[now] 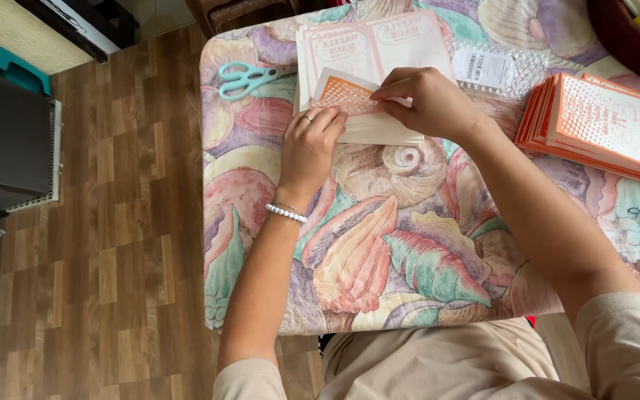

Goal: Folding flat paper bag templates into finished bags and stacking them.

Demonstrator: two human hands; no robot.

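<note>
Left hand (311, 144) presses flat and right hand (427, 100) pinches, both grips on the orange-and-white card (346, 96) atop a cream envelope (379, 132) mid-desk (409, 244); uneven pressure could crease it; scissors (244, 78) beyond.

orange-printed paper (346, 96), flat, on cream stack (379, 130)

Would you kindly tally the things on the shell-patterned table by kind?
Scissors, teal: 1
Stack of orange-and-white cards: 1
Pale printed sheet: 1
Bubble mailer: 1
Orange-patterned card with white envelope, under the left hand and right hand: 2
Total: 6
</note>
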